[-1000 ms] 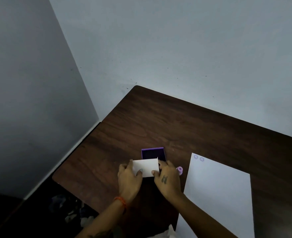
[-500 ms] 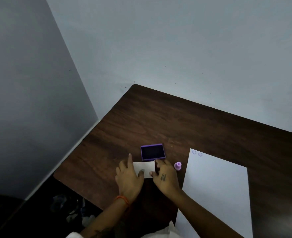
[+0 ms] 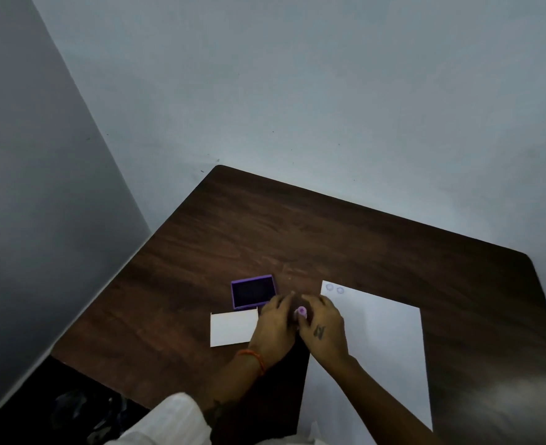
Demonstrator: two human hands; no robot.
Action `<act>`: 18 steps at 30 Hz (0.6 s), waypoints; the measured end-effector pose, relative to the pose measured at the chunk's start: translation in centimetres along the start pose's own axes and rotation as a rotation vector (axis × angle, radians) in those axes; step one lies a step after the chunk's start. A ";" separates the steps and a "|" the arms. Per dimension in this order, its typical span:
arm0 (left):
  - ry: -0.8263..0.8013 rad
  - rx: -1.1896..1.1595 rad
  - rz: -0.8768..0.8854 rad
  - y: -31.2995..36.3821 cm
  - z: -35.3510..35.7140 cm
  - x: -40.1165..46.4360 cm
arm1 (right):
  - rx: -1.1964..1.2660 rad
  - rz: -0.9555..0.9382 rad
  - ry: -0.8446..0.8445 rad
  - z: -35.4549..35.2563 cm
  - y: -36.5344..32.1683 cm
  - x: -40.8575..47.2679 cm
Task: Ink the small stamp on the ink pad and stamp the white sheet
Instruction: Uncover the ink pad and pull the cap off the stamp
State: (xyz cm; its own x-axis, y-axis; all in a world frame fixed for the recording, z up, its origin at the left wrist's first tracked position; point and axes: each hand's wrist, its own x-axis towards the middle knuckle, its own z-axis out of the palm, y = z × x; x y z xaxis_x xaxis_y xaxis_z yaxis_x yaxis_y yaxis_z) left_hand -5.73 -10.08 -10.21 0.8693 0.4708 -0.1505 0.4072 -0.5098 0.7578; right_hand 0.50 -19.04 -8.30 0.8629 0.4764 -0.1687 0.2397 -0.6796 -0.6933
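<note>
Now that the white lid [image 3: 234, 327] lies set down just before the open ink pad [image 3: 253, 291], both hands have shifted beside the pad, left hand [image 3: 275, 329] and right hand [image 3: 323, 329] pinching the small stamp [image 3: 301, 312] between them, ready for inking, white sheet [image 3: 377, 342] beyond.

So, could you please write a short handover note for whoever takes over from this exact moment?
Left hand and right hand are together around the small stamp; which one grips it is hard to tell.
Ink pad lies open on the table, just beyond the left hand. A white card, possibly its lid, lies flat near the pad.
White sheet lies to the right, with two faint round prints at its far left corner.
Left: press the stamp on the pad, then stamp the sheet.
</note>
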 end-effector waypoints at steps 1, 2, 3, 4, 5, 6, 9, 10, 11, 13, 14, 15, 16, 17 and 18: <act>-0.013 0.016 -0.005 0.0 0.3 0.3 | 0.006 0.000 -0.008 -0.1 0.2 0.0; -0.022 0.044 -0.002 0.1 0.5 0.6 | 0.015 -0.001 -0.016 -0.1 0.2 0.1; -0.026 0.075 0.007 0.1 0.8 0.8 | 0.023 0.002 -0.026 -0.2 0.3 0.1; -0.026 0.098 0.012 0.1 1.0 1.0 | 0.022 0.004 -0.040 -0.3 0.5 0.1; -0.021 0.106 0.012 0.1 1.2 1.1 | 0.011 0.005 -0.054 -0.4 0.6 0.2; -0.015 0.105 0.010 0.1 1.4 1.1 | -0.001 0.002 -0.063 -0.4 0.8 0.2; -0.012 0.103 0.017 0.0 1.6 1.2 | 0.018 -0.017 -0.072 -0.6 1.1 0.4; -0.011 0.084 0.012 0.0 1.4 1.2 | 0.045 -0.018 -0.071 -0.7 1.0 0.5; -0.003 0.052 0.007 0.0 1.2 1.2 | 0.078 -0.014 -0.067 -0.9 1.0 0.6; 0.034 -0.032 0.017 0.1 0.5 1.2 | 0.163 0.006 -0.046 -1.5 0.9 0.9; 0.051 -0.082 0.024 0.2 0.1 1.1 | 0.228 0.032 -0.043 -1.8 1.0 1.1; 0.060 -0.138 0.027 0.2 -0.3 1.1 | 0.320 0.082 -0.061 -2.1 1.0 1.3; 0.063 -0.189 0.021 0.3 -0.6 0.9 | 0.435 0.157 -0.099 -2.4 0.9 1.4; 0.065 -0.227 0.007 0.3 -0.9 0.8 | 0.544 0.240 -0.155 -2.6 0.8 1.5; 0.069 -0.249 -0.009 0.3 -1.1 0.7 | 0.625 0.308 -0.207 -2.6 0.7 1.6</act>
State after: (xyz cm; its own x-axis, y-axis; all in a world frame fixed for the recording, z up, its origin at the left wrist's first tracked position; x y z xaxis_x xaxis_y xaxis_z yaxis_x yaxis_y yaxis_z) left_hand -5.30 -9.10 -9.36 0.8411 0.5272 -0.1210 0.3264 -0.3163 0.8907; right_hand 3.22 -20.20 -7.23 0.7335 0.4526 -0.5071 -0.3534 -0.3834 -0.8533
